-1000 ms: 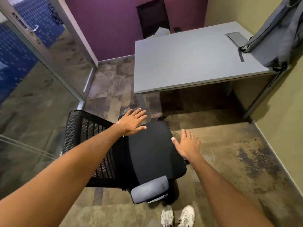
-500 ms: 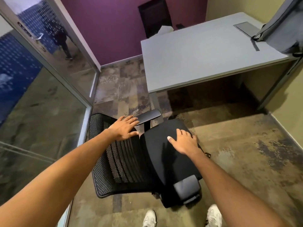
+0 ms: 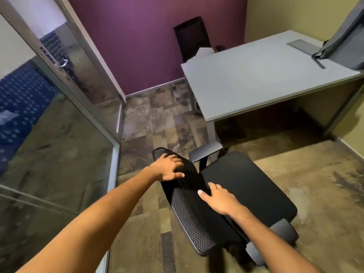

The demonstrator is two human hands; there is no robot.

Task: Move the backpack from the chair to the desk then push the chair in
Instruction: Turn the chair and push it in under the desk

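A black office chair (image 3: pixel 248 184) with a mesh backrest and grey armrests stands on the carpet, short of the grey desk (image 3: pixel 256 81). Its seat faces the desk. My left hand (image 3: pixel 167 169) grips the top edge of the backrest near its far corner. My right hand (image 3: pixel 218 198) holds the same top edge nearer to me. The grey backpack (image 3: pixel 346 42) rests on the desk's far right corner against the wall, partly cut off by the frame.
A glass partition with a metal frame (image 3: pixel 116 154) and a door runs along the left. A second dark chair (image 3: pixel 192 38) stands behind the desk by the purple wall. The desk's metal leg (image 3: pixel 210 131) is just beyond the chair's armrest. Yellow wall on the right.
The chair has turned so its seat faces the desk. Both hands shifted onto the top of the backrest. My view swung left, leaving the backpack at the right edge.
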